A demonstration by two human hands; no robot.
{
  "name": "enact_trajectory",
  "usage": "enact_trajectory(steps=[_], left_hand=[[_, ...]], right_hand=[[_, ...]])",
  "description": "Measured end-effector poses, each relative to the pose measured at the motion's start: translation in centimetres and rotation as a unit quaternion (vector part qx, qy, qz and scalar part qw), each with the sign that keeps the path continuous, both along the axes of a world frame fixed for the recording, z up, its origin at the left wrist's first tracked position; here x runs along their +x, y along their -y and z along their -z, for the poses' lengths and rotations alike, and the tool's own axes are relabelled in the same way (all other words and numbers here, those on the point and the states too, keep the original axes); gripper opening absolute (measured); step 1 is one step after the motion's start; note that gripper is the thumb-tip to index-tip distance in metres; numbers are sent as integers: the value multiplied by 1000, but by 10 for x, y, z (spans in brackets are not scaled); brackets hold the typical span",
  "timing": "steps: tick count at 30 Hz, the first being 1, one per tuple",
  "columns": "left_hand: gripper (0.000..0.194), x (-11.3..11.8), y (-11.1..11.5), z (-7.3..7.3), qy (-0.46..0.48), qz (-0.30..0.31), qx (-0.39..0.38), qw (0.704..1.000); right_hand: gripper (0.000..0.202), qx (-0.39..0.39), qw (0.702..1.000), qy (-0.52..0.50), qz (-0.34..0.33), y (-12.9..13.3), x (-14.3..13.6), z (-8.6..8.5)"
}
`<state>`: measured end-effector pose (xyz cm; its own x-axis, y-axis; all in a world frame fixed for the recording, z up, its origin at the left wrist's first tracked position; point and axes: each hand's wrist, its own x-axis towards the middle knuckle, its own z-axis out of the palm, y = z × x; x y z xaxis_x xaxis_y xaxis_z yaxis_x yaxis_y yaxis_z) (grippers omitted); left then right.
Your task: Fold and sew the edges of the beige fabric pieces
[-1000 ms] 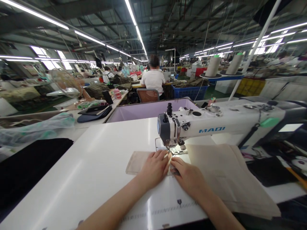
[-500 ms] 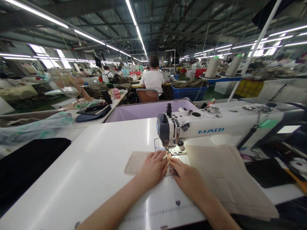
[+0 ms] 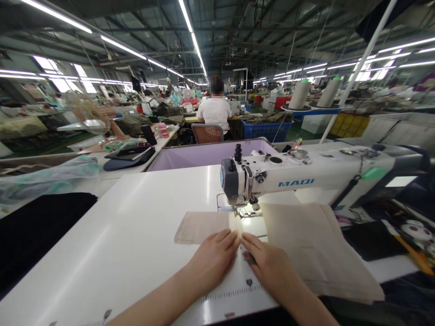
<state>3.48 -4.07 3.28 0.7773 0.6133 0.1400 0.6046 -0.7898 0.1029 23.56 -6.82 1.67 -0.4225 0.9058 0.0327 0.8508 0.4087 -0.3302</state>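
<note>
A small beige fabric piece (image 3: 204,226) with stitched edges lies flat on the white table, its right end in the machine's light. My left hand (image 3: 215,253) is closed, fingers together, gripping the near right corner of this piece. Fingertip to fingertip with it, my right hand (image 3: 268,260) pinches at the same edge. Under its palm shows a small dark metal tool (image 3: 249,258), which looks like thread snips, mostly hidden. Just beyond both hands stands the sewing machine (image 3: 292,176), its needle and presser foot (image 3: 239,211) above the lit plate.
A larger beige fabric panel (image 3: 312,249) lies right of my right hand, under the machine arm. Dark cloth (image 3: 44,231) is at the left. Behind the table sits a lilac-lined bin (image 3: 190,155). Thread cones (image 3: 301,95) stand back right. A co-worker (image 3: 215,113) sits ahead, back turned.
Both hands have drawn back from the needle toward me, staying together at the fabric edge. More of the lit plate and the fabric's right end now shows. The view has shifted slightly.
</note>
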Motion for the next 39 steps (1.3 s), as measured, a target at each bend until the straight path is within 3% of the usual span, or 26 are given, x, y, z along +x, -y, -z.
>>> enact_trajectory(steps=[9, 14, 19, 28, 34, 39], left_hand=[[26, -1, -29, -6, 11, -16, -22, 1000], [23, 0, -52, -7, 2, -20, -15, 1000], [23, -1, -65, -8, 14, -25, 6, 1000], [33, -9, -63, 9, 76, -58, 28, 995], [27, -3, -51, 5, -1, -89, 40, 995], [35, -6, -53, 2, 16, -61, 41, 997]], right_hand=[[29, 17, 1000, -12, 14, -27, -5, -12], [36, 23, 999, -29, 13, -44, -6, -16], [35, 30, 999, -44, 12, -45, -6, -16], [34, 29, 996, -81, 34, -29, -7, -8], [35, 18, 994, -97, 37, -25, -4, -9], [32, 21, 994, -103, 39, -23, -2, -7]])
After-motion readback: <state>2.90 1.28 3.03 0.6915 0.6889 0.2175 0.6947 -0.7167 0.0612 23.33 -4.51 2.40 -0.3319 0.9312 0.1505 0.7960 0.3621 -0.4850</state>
